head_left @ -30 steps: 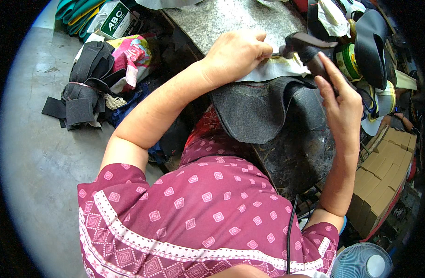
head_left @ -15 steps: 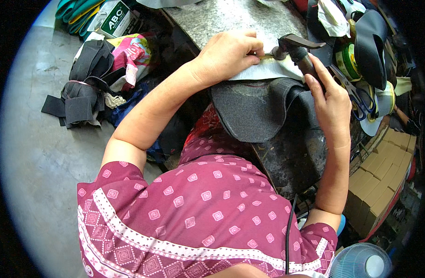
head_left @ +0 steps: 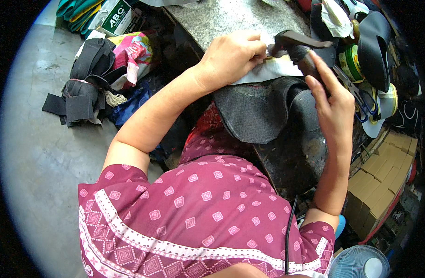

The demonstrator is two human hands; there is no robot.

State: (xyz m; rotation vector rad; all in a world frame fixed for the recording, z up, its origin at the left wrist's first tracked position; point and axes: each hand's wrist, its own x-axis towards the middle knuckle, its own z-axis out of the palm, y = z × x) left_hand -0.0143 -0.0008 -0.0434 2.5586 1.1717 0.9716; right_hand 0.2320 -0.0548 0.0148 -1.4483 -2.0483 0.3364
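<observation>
My right hand [head_left: 335, 99] is wrapped round the handle of a hammer [head_left: 303, 40] with a dark, curved head. The hammer head hangs close beside the fingers of my left hand [head_left: 235, 58]. Those fingers are pinched together on a thin metal rod [head_left: 269, 57], mostly hidden by the fingers and the hammer. Below them a whitish sheet [head_left: 279, 70] lies on the worktop [head_left: 208, 21]. A dark grey, cloth-textured piece with a rounded edge [head_left: 254, 111] drapes over the near edge of the bench, next to the whitish sheet.
Blue-handled scissors [head_left: 367, 107], a green-rimmed roll [head_left: 352, 62] and black curved sheets [head_left: 374, 46] crowd the right. A box of brown cardboard pieces [head_left: 381, 167] and a fan [head_left: 361, 264] stand at lower right. At left, a tied bundle of black strips [head_left: 82, 88] lies beside bright cloth [head_left: 133, 55].
The hammer head has lifted slightly away from the rod, and my right hand has shifted a little right. My left hand stays nearly in place, still pinching.
</observation>
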